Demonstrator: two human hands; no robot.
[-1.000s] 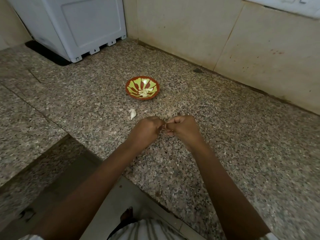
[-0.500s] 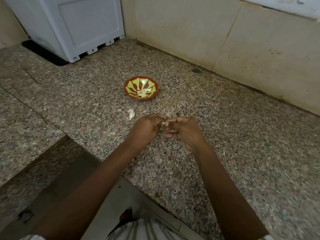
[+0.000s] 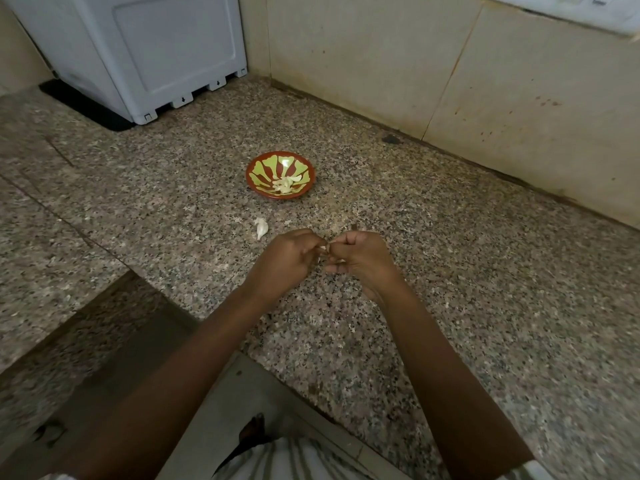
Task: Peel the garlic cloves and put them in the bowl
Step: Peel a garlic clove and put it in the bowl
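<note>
both hands were held close together just above the bench [image 3: 450, 258], near the middle of the scene. the left hand [image 3: 287, 261] was curled, with thumb and fingertips pinched on a small garlic clove [image 3: 323, 250]. the right hand [image 3: 360, 261] was curled likewise and was pinched on the same clove from the right. only a pale sliver of that clove was seen between the fingertips; how much skin was left on it could not be told. a loose clove [image 3: 260, 227] was lain on the bench just left of and beyond the left hand. farther off, a red and green bowl [image 3: 248, 176] was stood with pale cloves [image 3: 285, 184] heaped in it. at the far left a white appliance [image 3: 156, 53] was set; small arrows were marked on its base tabs, and no other marking could be read.
</note>
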